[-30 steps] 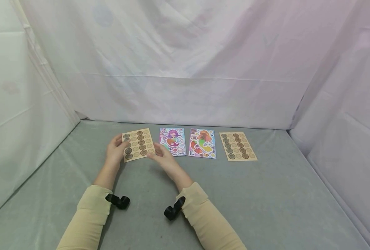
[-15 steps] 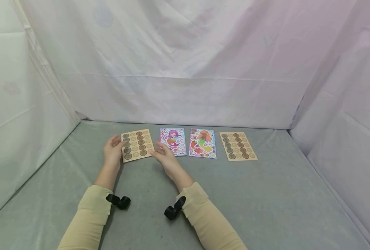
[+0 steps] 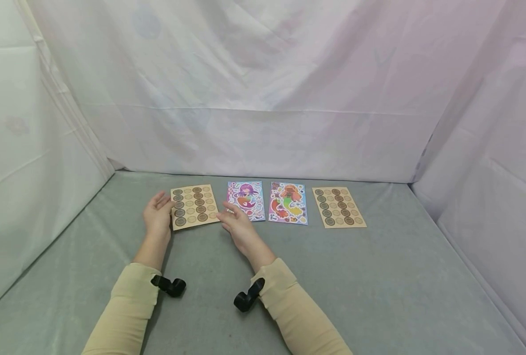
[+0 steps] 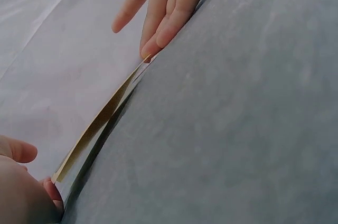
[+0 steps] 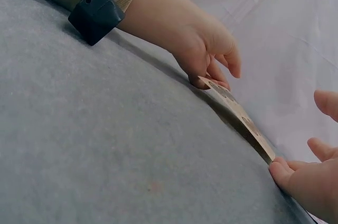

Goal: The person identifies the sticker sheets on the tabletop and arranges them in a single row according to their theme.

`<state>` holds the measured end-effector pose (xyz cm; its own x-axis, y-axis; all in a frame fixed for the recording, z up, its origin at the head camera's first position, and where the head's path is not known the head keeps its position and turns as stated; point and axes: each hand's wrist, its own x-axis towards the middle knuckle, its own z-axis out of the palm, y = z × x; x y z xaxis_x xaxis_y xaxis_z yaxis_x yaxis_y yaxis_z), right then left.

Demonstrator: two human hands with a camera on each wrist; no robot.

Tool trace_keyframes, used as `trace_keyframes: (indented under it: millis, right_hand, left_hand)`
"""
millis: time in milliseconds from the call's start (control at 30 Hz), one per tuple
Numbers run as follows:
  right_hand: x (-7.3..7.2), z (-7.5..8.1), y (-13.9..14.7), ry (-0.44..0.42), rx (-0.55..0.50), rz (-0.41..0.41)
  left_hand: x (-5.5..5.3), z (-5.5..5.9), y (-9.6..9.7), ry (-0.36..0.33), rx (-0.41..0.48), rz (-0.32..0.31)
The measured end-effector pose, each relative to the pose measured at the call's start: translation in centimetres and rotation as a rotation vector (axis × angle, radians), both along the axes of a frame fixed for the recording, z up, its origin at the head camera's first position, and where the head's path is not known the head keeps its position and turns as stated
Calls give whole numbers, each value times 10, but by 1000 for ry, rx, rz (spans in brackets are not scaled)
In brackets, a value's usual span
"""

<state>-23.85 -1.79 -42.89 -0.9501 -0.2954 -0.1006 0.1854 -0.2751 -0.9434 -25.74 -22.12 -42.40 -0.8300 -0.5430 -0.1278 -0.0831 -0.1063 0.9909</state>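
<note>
Sheet of round coin-like stickers [image 3: 194, 206]: on the left of the tabletop [image 3: 378, 286], left of the purple-haired mermaid sticker sheet [image 3: 246, 199]. It lies directly between the left hand [image 3: 157, 216], at its left edge, and the right hand [image 3: 239, 229], at its near right corner; neither is nearer. Both touch it, relaxed, no pinch evident. Long axis judged near to far, far end turned slightly left.
</note>
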Motion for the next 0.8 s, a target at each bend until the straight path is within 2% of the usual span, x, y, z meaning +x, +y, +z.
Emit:
trace_keyframes:
  millis: [200,400,800]
  right_hand:
    - [0,0,0,-10,-20,-13]
    - [1,1,1,-42,-52,-6]
    - [0,2,2,-84,-62,-19]
  left_hand:
    - [0,0,-1,18,66,24]
    - [-2,1,-2,38,148,18]
    - [-3,0,-2,47,208,27]
